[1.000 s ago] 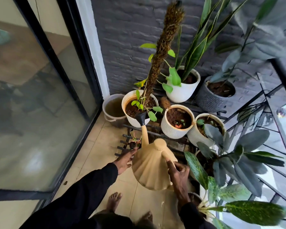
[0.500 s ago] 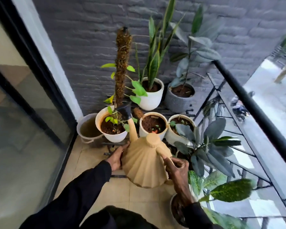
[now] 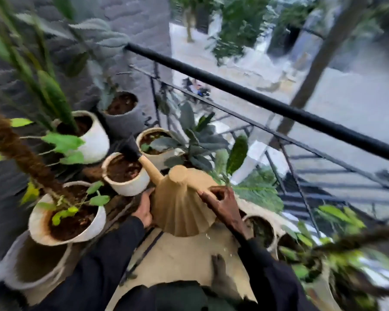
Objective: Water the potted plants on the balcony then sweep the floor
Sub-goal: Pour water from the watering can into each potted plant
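We hold the watering can [image 3: 184,203] mid-scene | right hand [image 3: 220,203] clamped on its handle to tip | left hand [image 3: 145,207] flat against its side, steadying | spout [image 3: 133,151] over the small cream pot [image 3: 125,173], aiming water at soil

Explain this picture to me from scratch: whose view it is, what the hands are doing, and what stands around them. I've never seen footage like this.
There is no machine here. A person wears a wide-angle camera on the head, so you look down along their dark sleeves at their own hands. The picture is blurred because the head is turning.

The right hand grips the handle of a beige watering can; the left hand steadies its side. The dark spout head is over a small white pot of bare soil.

Around it stand more potted plants, one with a mossy pole. A black railing edges the balcony, with a street below.
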